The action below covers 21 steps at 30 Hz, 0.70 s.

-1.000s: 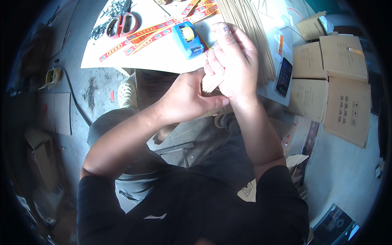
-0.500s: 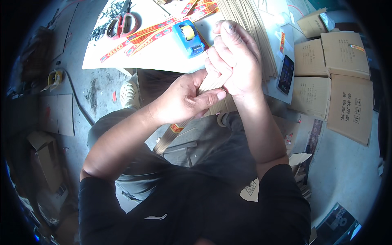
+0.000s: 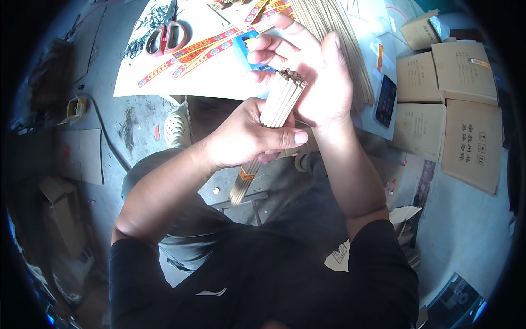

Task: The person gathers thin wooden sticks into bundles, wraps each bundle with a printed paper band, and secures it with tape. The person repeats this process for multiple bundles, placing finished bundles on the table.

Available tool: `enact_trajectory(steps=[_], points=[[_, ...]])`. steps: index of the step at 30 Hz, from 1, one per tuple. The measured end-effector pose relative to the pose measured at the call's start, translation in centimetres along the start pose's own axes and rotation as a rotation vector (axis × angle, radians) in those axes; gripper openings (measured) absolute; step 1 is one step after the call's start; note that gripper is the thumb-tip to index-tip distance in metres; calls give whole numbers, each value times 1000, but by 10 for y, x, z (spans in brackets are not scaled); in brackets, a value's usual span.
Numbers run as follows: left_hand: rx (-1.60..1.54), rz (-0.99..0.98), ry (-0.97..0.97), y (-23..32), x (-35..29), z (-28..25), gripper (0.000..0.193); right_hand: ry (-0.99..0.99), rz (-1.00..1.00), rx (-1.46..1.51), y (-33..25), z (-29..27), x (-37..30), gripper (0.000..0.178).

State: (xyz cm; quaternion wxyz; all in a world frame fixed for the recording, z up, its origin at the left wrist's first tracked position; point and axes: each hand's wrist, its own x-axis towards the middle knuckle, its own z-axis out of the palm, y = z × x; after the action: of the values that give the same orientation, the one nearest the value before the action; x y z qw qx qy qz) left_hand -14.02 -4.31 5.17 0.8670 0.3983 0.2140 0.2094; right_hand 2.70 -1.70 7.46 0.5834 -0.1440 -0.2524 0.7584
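My left hand (image 3: 241, 134) is closed around a bundle of thin tan incense sticks (image 3: 280, 104), which slants from upper right to lower left. A red and yellow paper band (image 3: 246, 174) circles its lower part. At the upper end the stick tips sit unevenly, with dark ends. My right hand (image 3: 331, 88) is open beside that end, palm turned toward the bundle, fingers spread and curved. Behind its fingers is a blue tape dispenser (image 3: 241, 54), partly hidden. Many loose long sticks (image 3: 342, 52) lie on the table past my right hand.
On the white table (image 3: 131, 82) lie red-handled scissors (image 3: 166, 38), red and yellow paper strips (image 3: 192, 55), dark tangled ties (image 3: 143, 38) and a phone (image 3: 385, 98) near the right edge. Cardboard boxes (image 3: 419, 129) stand to the right. A cable (image 3: 107, 137) runs along the floor at left.
My right hand has uncurled from the bundle's upper end and opened, uncovering the stick tips. The bundle in my left hand has tilted more upright, its lower end shifting right.
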Motion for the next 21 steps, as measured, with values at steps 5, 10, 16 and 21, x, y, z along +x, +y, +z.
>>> enact_trajectory(steps=[5,10,16,21], points=[[-40,41,-16,0,2,2,16,-196,76,-559,2,3,-12,86],[242,42,157,4,3,10,16,70,191,-539,-1,13,-18,26],[318,13,153,10,0,15,21,70,240,-598,-6,14,-23,22],[37,-75,-107,8,-1,-1,25,-265,180,-557,-5,-8,-17,24]])
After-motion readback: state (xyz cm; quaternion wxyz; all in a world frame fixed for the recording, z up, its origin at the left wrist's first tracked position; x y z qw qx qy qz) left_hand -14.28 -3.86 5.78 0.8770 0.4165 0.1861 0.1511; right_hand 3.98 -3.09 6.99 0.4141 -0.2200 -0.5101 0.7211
